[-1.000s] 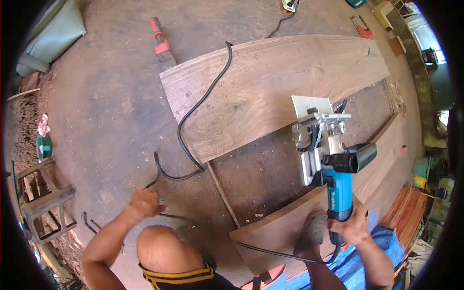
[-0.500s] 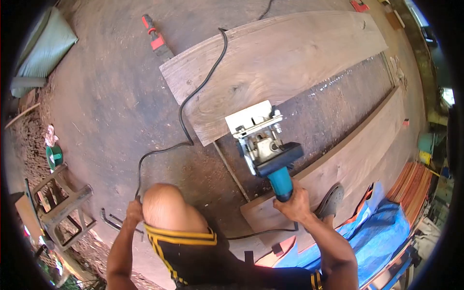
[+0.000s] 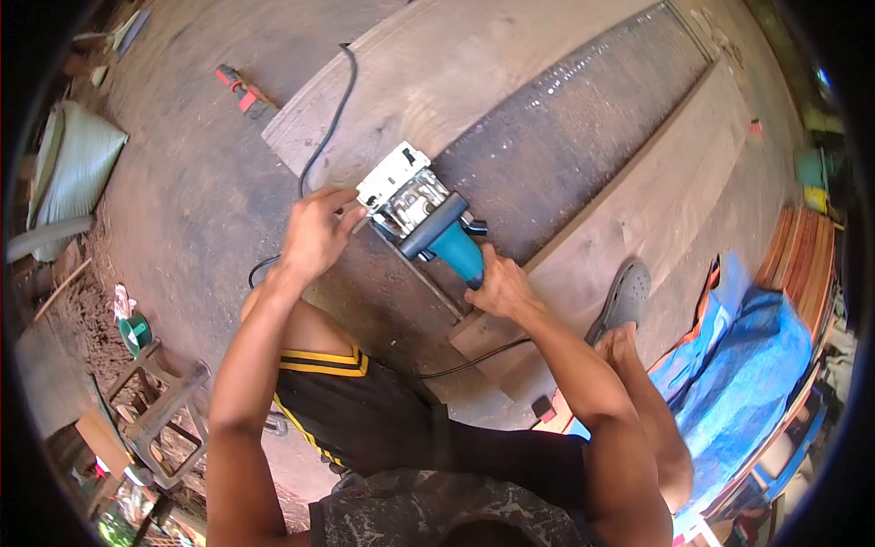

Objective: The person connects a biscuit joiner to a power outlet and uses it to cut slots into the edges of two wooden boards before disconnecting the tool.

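A teal and black power tool [image 3: 456, 253] with a metal front plate [image 3: 394, 176] lies against the near edge of a wide wooden board [image 3: 437, 82]. My right hand [image 3: 501, 284] is wrapped round the tool's teal handle. Beside the plate, my left hand [image 3: 319, 228] has its fingers apart, their tips close to the plate's left end; whether they touch it I cannot tell. A black cable [image 3: 335, 123] crosses the board and runs down behind my left hand.
A second long board [image 3: 638, 210] lies to the right, by my shoe [image 3: 627, 294]. A red clamp [image 3: 241, 89] is at the upper left. Blue tarp [image 3: 756, 356] and stacked wood strips [image 3: 802, 264] are at the right, a metal frame [image 3: 164, 419] at the lower left.
My left hand has let go of the cable by my knee and reached up to the tool's front. The tool, in my right hand, has moved up and left onto the board's edge. The view has shifted.
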Action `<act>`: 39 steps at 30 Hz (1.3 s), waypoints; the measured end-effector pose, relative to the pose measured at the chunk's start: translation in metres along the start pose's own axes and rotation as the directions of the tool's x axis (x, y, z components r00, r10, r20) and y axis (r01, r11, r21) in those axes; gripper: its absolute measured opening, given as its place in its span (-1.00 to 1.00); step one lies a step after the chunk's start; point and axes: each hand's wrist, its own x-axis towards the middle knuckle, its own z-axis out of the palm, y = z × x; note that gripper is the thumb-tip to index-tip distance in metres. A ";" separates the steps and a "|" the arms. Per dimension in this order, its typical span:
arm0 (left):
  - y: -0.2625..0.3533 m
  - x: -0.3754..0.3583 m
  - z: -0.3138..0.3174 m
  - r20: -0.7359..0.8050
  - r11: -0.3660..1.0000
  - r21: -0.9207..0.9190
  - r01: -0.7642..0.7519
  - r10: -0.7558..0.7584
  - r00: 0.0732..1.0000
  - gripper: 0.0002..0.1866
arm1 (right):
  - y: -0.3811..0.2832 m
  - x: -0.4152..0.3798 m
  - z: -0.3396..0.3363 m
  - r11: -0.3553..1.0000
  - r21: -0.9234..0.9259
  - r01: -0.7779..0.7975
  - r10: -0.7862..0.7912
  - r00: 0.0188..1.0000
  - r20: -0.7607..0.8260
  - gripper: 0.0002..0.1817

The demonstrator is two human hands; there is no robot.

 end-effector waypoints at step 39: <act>-0.044 0.042 0.060 0.337 0.987 0.130 0.096 -0.135 0.932 -0.47 | 0.027 0.013 0.025 0.997 0.046 0.065 -0.063 0.996 -0.056 -0.30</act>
